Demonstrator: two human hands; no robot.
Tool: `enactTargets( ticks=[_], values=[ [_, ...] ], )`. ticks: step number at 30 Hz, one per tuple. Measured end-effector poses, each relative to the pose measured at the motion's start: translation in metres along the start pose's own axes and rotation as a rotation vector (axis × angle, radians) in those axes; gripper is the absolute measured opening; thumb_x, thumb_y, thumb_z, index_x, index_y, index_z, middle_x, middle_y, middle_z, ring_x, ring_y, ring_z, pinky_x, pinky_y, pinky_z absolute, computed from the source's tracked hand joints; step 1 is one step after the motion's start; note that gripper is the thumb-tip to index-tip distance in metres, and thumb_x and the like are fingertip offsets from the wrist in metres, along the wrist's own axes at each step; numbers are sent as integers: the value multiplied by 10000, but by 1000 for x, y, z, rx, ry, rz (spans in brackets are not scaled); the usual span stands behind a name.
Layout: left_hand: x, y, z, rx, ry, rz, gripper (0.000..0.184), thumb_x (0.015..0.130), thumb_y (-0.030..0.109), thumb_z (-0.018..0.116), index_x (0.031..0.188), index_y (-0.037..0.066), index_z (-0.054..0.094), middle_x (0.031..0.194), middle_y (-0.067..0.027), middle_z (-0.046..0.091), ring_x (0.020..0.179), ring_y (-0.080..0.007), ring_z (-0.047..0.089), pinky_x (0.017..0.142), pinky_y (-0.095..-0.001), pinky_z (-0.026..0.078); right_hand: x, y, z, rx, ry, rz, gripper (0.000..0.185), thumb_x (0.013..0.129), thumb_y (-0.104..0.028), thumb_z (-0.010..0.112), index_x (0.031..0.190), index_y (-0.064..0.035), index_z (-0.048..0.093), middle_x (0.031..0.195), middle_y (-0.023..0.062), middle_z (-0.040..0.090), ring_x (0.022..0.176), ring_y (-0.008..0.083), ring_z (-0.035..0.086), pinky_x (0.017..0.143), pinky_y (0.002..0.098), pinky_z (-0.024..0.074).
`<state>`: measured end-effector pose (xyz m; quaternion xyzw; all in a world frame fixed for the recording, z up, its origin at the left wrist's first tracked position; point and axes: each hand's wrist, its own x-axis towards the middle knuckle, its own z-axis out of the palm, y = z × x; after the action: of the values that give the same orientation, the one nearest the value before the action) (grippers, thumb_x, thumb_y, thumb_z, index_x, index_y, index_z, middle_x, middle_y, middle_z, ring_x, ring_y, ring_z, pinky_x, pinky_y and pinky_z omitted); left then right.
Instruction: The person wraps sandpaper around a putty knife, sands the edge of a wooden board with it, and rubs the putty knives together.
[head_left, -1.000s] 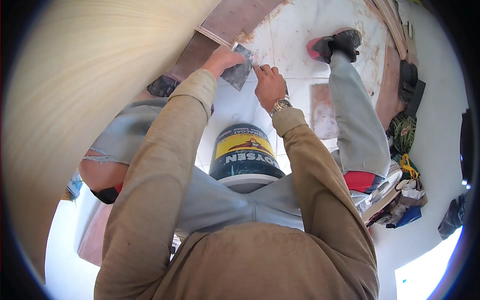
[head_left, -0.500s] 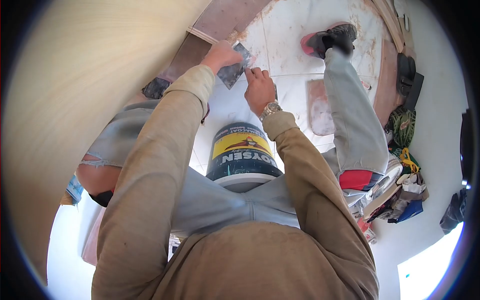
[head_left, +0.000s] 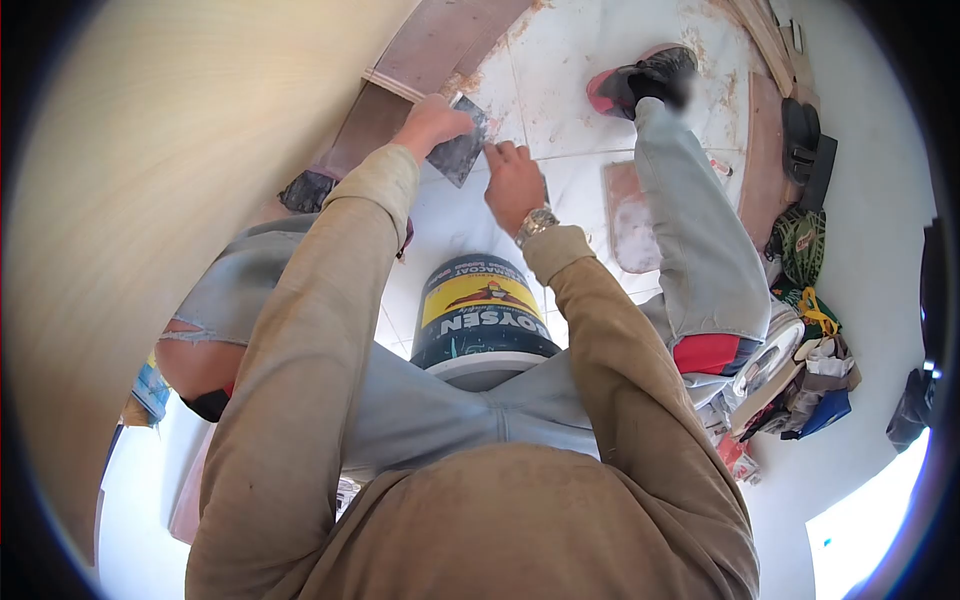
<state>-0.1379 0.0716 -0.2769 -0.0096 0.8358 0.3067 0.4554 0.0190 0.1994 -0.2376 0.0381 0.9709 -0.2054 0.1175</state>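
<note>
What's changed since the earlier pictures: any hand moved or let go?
The left hand and right hand sit slightly farther left in view, but so does the dusty board, so it's mostly camera shift. No grip visibly changed: the left hand still holds the flat metal plate.

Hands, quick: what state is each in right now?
Left hand: closed on the dark flat plate.
Right hand: fingers curled near the plate; whether it holds anything can't be told.

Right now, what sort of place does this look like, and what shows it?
Probably a room under renovation or finishing work: the BOYSEN paint bucket, stained white floor tiles and long wood strips suggest it.
</note>
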Motion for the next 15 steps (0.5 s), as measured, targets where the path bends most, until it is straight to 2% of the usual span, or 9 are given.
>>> enactTargets(
  ticks=[3, 4, 6, 9, 12, 15],
  values=[
    [-4, -3, -4, -101, -90, 15, 532, 683, 299, 768, 996, -127, 708, 1001, -299, 712, 953, -370, 714, 818, -409, 538, 10, 33, 13, -104, -30, 130, 372, 851, -58, 565, 1213, -52, 650, 1098, 106, 610, 1047, 307, 581, 824, 426, 531],
    [3, -10, -1, -110, -39, 39, 493, 706, 275, 767, 974, -133, 703, 953, -262, 710, 890, -339, 703, 776, -409, 531, 14, 41, 9, -120, -26, 201, 363, 843, -52, 573, 1197, -48, 653, 1088, 109, 611, 1040, 318, 585, 822, 431, 538],
    [13, -23, 16, -131, 41, 81, 419, 753, 225, 765, 931, -147, 692, 857, -187, 706, 763, -279, 680, 694, -409, 516, 11, 39, -5, -73, -3, 162, 387, 824, -41, 600, 1209, -34, 640, 1079, 125, 611, 1041, 320, 586, 831, 426, 532],
    [1, -16, 18, -255, -87, 12, 404, 781, 214, 750, 965, -141, 691, 892, -177, 710, 795, -253, 669, 708, -402, 508, 1, 23, -11, -13, 17, 109, 432, 807, -49, 643, 1237, -20, 617, 1085, 130, 604, 1049, 319, 583, 847, 410, 526],
    [-31, -12, 25, -406, -70, -17, 354, 804, 186, 727, 984, -117, 695, 903, -163, 712, 818, -238, 667, 718, -405, 510, 5, 4, -9, 3, -24, 58, 491, 770, -67, 707, 1248, -13, 604, 1100, 130, 594, 1052, 320, 577, 858, 404, 526],
    [-63, -11, 49, -385, 178, 2, 290, 835, 172, 710, 1010, -59, 707, 907, -129, 716, 811, -226, 678, 712, -377, 519, 8, -2, -3, 29, -42, 79, 555, 728, -99, 775, 1247, -6, 600, 1119, 132, 584, 1059, 325, 571, 871, 405, 530]
  ],
)
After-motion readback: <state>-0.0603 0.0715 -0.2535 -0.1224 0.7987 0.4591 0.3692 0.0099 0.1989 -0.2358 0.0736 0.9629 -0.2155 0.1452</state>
